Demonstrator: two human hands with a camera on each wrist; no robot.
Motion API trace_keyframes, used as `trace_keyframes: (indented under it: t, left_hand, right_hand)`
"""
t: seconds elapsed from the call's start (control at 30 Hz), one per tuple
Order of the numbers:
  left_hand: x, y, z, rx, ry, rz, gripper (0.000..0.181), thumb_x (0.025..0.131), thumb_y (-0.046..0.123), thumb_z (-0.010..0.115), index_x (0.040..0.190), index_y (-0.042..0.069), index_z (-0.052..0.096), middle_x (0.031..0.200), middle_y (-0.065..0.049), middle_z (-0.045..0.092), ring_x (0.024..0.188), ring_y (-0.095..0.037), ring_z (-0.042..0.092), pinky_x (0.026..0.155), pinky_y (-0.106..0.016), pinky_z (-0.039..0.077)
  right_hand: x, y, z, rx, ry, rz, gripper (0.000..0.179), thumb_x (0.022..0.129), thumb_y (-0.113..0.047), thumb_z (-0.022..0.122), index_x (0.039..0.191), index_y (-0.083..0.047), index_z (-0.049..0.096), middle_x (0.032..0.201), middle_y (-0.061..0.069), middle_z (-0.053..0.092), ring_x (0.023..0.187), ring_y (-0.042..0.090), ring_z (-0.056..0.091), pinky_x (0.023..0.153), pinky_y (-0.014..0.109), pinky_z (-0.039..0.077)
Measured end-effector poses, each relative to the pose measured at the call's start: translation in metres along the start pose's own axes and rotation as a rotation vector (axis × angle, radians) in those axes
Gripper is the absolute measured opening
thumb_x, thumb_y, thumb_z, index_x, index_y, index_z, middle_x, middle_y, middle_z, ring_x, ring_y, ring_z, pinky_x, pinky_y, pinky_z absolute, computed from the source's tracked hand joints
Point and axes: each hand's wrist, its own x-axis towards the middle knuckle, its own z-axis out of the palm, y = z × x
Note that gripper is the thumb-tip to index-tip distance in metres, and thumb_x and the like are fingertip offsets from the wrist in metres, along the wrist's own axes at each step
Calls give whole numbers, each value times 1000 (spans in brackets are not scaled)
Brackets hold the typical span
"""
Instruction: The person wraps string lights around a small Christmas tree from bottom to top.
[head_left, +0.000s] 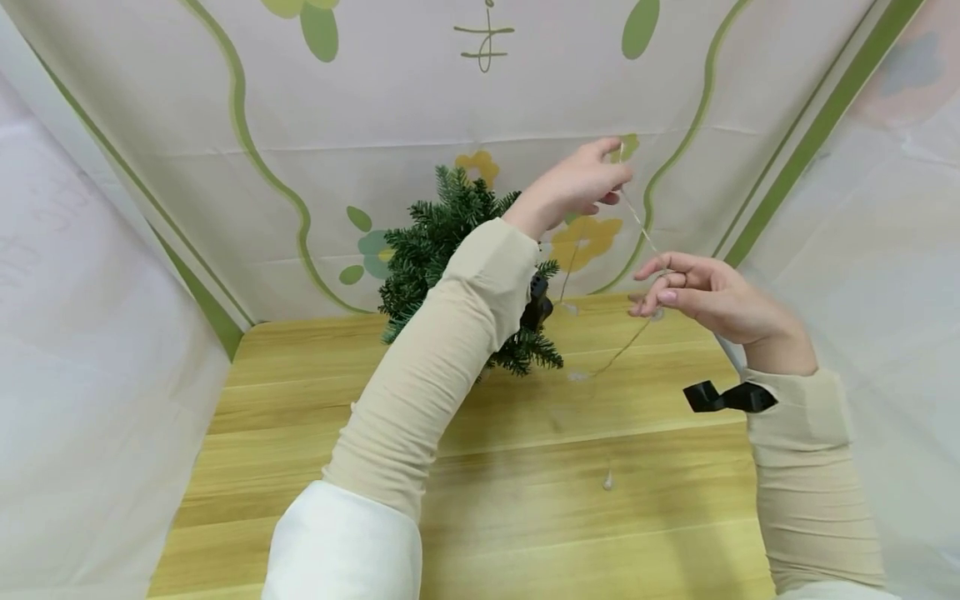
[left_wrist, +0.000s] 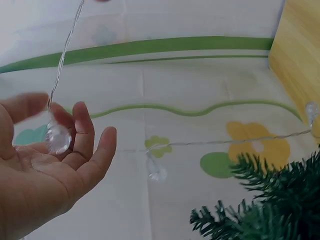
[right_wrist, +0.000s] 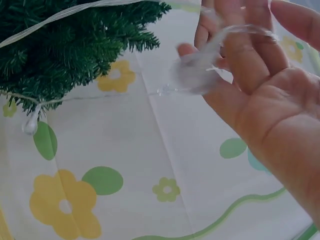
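A string of fairy lights [head_left: 639, 218], thin wire with clear teardrop bulbs, runs between my two hands. My left hand [head_left: 581, 182] pinches the wire between thumb and forefinger, beyond and right of the tree. In the left wrist view a clear bulb [left_wrist: 59, 139] hangs from that pinch in front of the palm. Lower and further right, my right hand [head_left: 716, 302] holds another part of the wire with bent fingers. A blurred bulb [right_wrist: 195, 75] shows beside it in the right wrist view. The small green Christmas tree [head_left: 431, 250] is partly hidden behind my left forearm.
The wooden table [head_left: 300, 433] bears the tree at its far side. Another bulb [head_left: 607, 480] appears over the table nearer me. A flower-patterned cloth [head_left: 375, 100] closes off the back, with pale cloth walls at both sides. A black mount [head_left: 727, 397] juts from my right wrist.
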Motion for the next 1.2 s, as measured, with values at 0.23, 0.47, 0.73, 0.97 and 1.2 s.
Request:
trace_keyframes:
  t: [0.23,0.47,0.73,0.97,1.2]
  left_hand:
    - [-7,6,-11,164,-9,-17,55,103,12,25,153,32,17,138,7,46,60,-6,41,59,-16,43]
    - [-9,0,-28,291,78,35,47,104,15,29,151,22,29,148,8,42,50,-5,34,53,-14,39]
    - [-11,-4,-33,272,182,72,36,100,21,47,135,13,49,120,-2,61,86,-8,54,74,-19,46]
    - [-11,-8,-40,98,172,147,29,93,13,60,122,8,63,114,-2,64,92,-10,56,78,-20,48]
    - [-11,-10,-47,141,140,178,45,92,5,54,136,13,54,134,-1,56,111,-7,51,84,-17,47]
  right_hand:
    - [6,-1,7,-54,-4,-28,36,95,15,34,109,-6,60,116,-1,67,115,14,62,100,24,48]
    - [12,2,15,81,-81,-6,42,97,12,34,130,-6,53,98,1,70,87,12,69,73,26,59]
    - [17,5,16,51,-85,-30,45,97,13,32,136,-4,48,93,2,68,80,11,66,70,28,58]
    - [19,7,20,47,-55,-65,44,96,14,31,134,1,47,88,1,67,74,13,63,63,27,55]
    - [24,6,29,134,26,-76,33,98,9,34,123,1,54,87,0,71,77,13,67,69,26,56]
